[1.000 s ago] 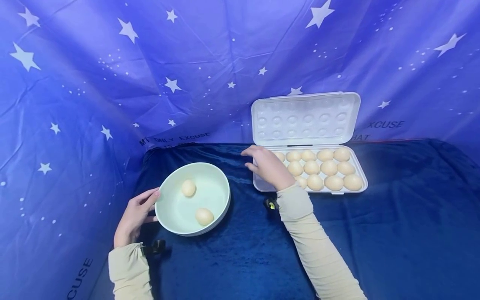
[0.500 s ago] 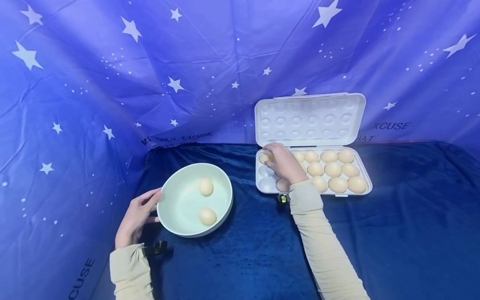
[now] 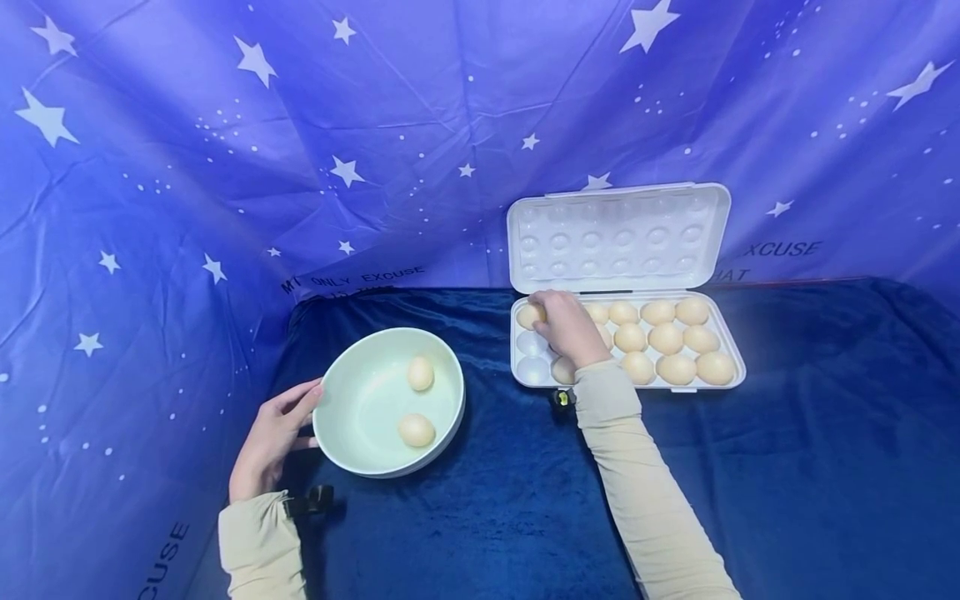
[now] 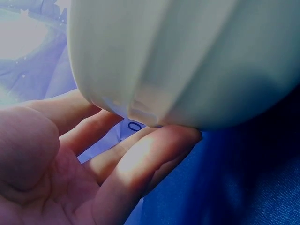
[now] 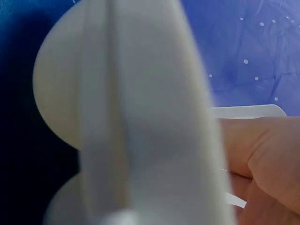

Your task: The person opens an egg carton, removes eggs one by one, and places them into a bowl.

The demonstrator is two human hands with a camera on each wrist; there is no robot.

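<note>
A pale green bowl (image 3: 367,417) holding two eggs (image 3: 420,373) is tilted toward the head camera. My left hand (image 3: 272,433) grips its left side, thumb at the rim; in the left wrist view the fingers (image 4: 140,159) support the bowl's underside (image 4: 187,61). Over the left end of the open white egg carton (image 3: 731,367), my right hand (image 3: 573,327) has thumb and fingers around an egg (image 3: 529,315) in the back left cup. The right wrist view shows the carton's edge (image 5: 154,112) up close, hiding the fingertips.
Rows of eggs (image 3: 666,338) fill the carton's middle and right. Its raised lid (image 3: 622,237) stands at the back against a blue starry cloth (image 3: 420,100). Two cups (image 3: 533,369) at the front left hold no egg. Dark blue fabric (image 3: 480,517) covers the table.
My right hand has moved from above the carton's left edge down to the back left egg. One egg in the bowl has rolled right. My left hand keeps its hold on the bowl.
</note>
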